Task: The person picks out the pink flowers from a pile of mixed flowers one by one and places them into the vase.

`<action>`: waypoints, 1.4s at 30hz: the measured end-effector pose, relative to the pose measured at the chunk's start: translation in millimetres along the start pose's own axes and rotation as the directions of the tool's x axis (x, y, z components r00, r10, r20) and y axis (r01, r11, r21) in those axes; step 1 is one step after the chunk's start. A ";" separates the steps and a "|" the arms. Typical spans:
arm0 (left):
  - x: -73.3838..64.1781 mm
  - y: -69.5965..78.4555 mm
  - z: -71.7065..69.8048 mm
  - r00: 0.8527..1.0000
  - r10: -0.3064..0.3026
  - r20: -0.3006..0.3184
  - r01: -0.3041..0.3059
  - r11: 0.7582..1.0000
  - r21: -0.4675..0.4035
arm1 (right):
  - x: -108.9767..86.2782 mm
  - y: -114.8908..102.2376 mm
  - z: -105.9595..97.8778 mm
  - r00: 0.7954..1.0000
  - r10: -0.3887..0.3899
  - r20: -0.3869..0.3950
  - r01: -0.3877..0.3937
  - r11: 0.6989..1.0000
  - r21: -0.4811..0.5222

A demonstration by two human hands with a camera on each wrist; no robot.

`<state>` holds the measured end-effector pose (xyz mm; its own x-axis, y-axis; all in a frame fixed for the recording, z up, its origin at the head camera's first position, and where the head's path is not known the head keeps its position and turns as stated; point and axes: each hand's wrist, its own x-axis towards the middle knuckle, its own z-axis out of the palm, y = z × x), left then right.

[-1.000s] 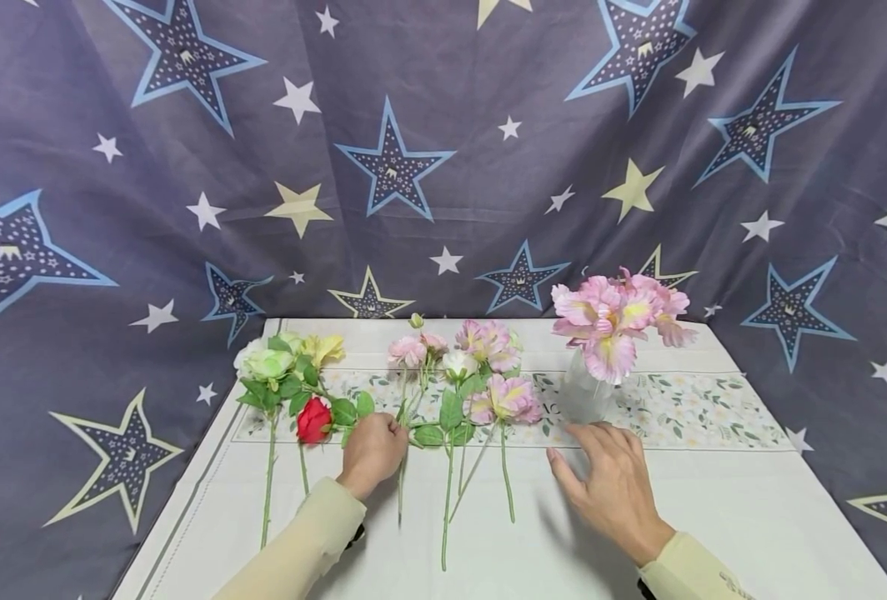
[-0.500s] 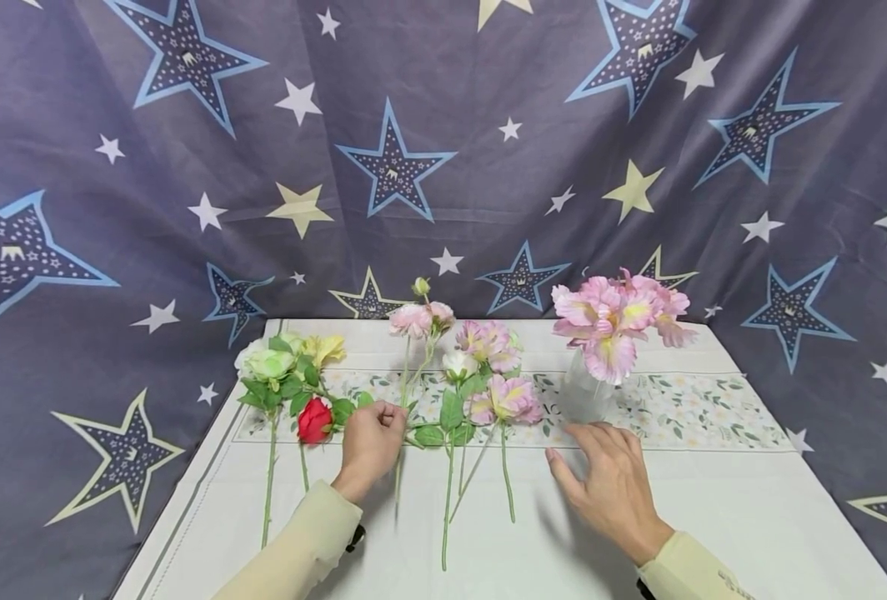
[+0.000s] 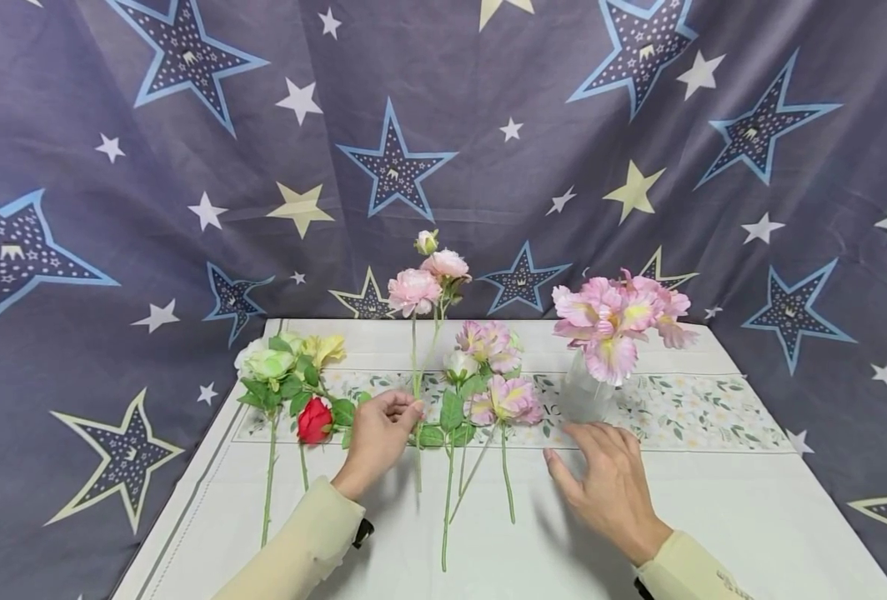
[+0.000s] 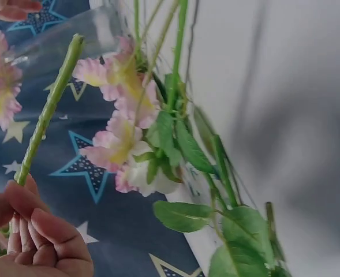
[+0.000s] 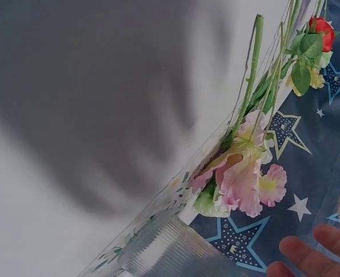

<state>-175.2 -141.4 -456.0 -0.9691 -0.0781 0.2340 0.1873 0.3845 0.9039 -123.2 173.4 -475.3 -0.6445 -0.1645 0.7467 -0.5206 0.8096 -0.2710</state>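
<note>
My left hand pinches the green stem of a pink flower spray with two blooms and a bud, held upright above the table. Its bare lower end shows in the left wrist view. To the right, my right hand hovers with fingers loosely spread, holding nothing, just in front of a clear ribbed vase. Large pink-and-yellow blooms fill the vase's mouth. Between the hands lie more pink-and-yellow flowers and a white rose, stems toward me.
At the left lie a red rose, a pale green-white flower and a yellow flower. A leaf-patterned runner crosses the white table. Behind hangs a dark star-printed curtain.
My left hand has lifted the pink flower spray off the table, and its blooms have risen and tilted upright. My right hand has stayed nearly still.
</note>
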 end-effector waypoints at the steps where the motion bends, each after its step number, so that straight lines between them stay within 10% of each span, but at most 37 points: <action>1: -0.6 2.3 0.4 1.000 0.005 0.011 -0.004 1.000 -0.019 | 0.8 -0.9 0.0 1.000 -0.002 -0.001 0.002 1.000 0.004; 17: -9.0 40.0 19.4 0.987 0.147 0.070 -0.129 0.967 -0.219 | 26.1 -29.8 5.0 0.998 -0.058 0.002 0.057 0.995 0.085; 25: -11.1 48.3 31.4 0.954 0.281 0.107 -0.253 0.942 -0.220 | 41.2 -47.9 7.0 0.996 -0.090 0.021 0.086 0.987 0.137; 42: -12.0 63.3 41.8 0.937 0.314 0.153 -0.281 0.937 -0.205 | 60.4 -60.1 12.3 0.992 -0.121 -0.038 0.127 0.963 0.239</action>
<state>-158.4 -77.7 -416.5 -0.8737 0.1882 0.4486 0.4808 0.1935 0.8552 -137.7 107.9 -421.4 -0.5547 -0.2399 0.7967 -0.7171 0.6235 -0.3115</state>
